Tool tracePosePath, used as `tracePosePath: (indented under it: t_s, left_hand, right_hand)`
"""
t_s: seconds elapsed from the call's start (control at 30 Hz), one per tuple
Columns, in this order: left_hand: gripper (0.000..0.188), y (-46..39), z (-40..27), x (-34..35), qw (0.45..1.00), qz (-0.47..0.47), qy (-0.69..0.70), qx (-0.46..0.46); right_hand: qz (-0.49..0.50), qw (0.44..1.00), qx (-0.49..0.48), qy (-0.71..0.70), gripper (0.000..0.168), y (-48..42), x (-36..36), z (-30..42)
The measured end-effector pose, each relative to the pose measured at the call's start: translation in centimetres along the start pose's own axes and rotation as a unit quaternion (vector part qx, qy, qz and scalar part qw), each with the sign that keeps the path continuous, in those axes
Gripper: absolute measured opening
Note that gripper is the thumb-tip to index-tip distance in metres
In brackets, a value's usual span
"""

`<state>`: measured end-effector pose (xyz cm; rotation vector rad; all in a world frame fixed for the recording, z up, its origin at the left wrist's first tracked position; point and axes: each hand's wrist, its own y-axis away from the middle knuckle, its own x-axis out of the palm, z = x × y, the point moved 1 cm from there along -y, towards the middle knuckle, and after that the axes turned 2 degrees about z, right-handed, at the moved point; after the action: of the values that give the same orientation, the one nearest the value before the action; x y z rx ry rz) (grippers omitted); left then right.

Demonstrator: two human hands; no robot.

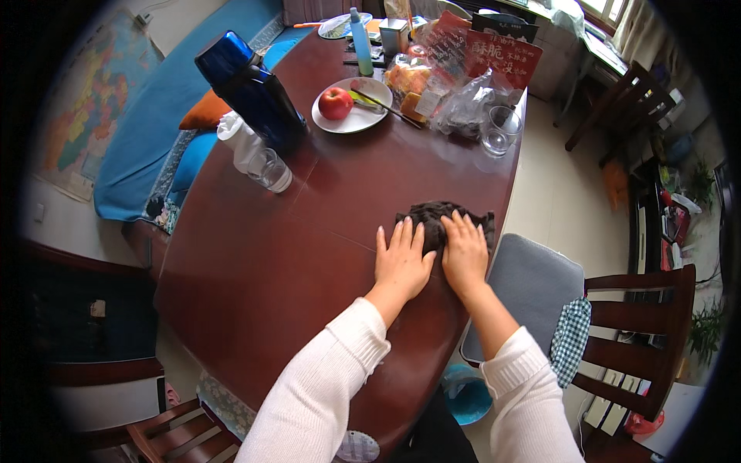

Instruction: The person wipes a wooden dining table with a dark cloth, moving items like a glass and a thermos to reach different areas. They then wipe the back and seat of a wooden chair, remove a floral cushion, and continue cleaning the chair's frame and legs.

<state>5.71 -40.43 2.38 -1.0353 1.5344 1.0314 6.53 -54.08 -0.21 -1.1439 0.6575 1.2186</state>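
A crumpled dark brown cloth (431, 213) lies on the glossy reddish-brown wooden table (266, 254), close to its right edge. My left hand (404, 257) rests palm down on the cloth's left part, with the fingers pointing away from me and the thumb toward the right hand. On the cloth's right part, my right hand (465, 252) presses down with its fingers close together. Both hands hold the cloth against the tabletop and hide its near side.
Farther back stand a blue thermos (255, 87), a drinking glass (271, 171), a plate (330, 126) with an apple (336, 104), food bags (451, 52) and stacked glasses (501, 130). A cushioned chair (535, 278) adjoins the right edge; a blue bucket (468, 399) stands below.
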Motion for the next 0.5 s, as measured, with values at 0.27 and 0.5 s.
tracePosePath:
  t_s: [0.27,0.5]
  left_hand:
    - [0.062,-0.1,4.6,0.2,0.998,-0.034,-0.023,-0.056]
    - [0.061,-8.6,9.3,-0.1,0.988,-0.085,-0.026,-0.122]
  right_hand:
    - [-0.014,0.996,-0.072,-0.055,0.041,-3.1,2.5,3.3]
    - [-0.02,0.991,-0.112,-0.067,0.038,-13.1,8.0,4.5]
